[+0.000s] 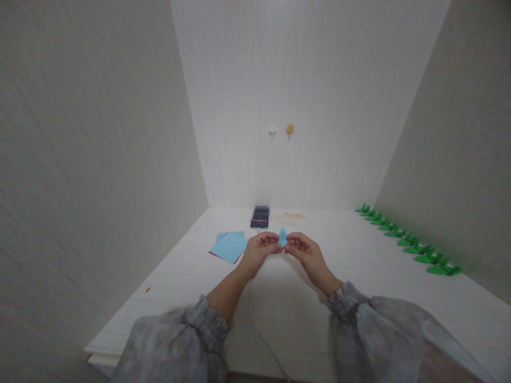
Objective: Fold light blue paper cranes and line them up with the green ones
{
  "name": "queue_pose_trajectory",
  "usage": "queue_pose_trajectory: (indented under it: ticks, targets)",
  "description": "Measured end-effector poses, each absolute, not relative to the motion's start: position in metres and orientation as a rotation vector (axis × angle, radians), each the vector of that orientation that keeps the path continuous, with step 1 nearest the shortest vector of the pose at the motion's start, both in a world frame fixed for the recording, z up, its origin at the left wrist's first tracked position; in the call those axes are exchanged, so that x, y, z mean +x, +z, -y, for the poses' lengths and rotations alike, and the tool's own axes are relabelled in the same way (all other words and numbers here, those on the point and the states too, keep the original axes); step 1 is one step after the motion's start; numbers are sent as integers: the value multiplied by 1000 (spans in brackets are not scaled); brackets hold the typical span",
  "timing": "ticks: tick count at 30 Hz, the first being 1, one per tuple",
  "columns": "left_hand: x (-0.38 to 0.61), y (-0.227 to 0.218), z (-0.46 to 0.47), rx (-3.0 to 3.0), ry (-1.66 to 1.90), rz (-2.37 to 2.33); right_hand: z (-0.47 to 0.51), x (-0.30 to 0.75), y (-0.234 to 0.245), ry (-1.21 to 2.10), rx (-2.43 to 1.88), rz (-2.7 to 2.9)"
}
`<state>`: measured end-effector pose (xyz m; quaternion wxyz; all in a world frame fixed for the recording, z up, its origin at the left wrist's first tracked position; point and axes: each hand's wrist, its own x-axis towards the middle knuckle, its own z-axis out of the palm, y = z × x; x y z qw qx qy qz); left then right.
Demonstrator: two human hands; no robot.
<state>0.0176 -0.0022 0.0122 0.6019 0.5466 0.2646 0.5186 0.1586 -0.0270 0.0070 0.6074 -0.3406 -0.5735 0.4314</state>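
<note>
Both hands are held together above the white table (359, 276). The left hand (260, 249) and the right hand (304, 249) each pinch the small folded blue paper (282, 236) from their own side. The paper sits between the fingertips, equally near to both, with its tip pointing up. A stack of blue sheets (229, 246) lies near the left hand, and a row of green folded pieces (407, 242) runs along the right wall, well apart.

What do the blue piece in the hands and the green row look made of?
The blue piece: likely thin matte paper, creased to a point, like the blue sheets. The green row: probably folded paper too, matte, angular; too small to confirm.
</note>
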Motion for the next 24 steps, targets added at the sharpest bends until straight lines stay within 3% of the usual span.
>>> queue_pose_trajectory:
  ticks: [24]
  targets:
    - [18,17,4,1277,1182,-642,34,163,16,745,-841,1580]
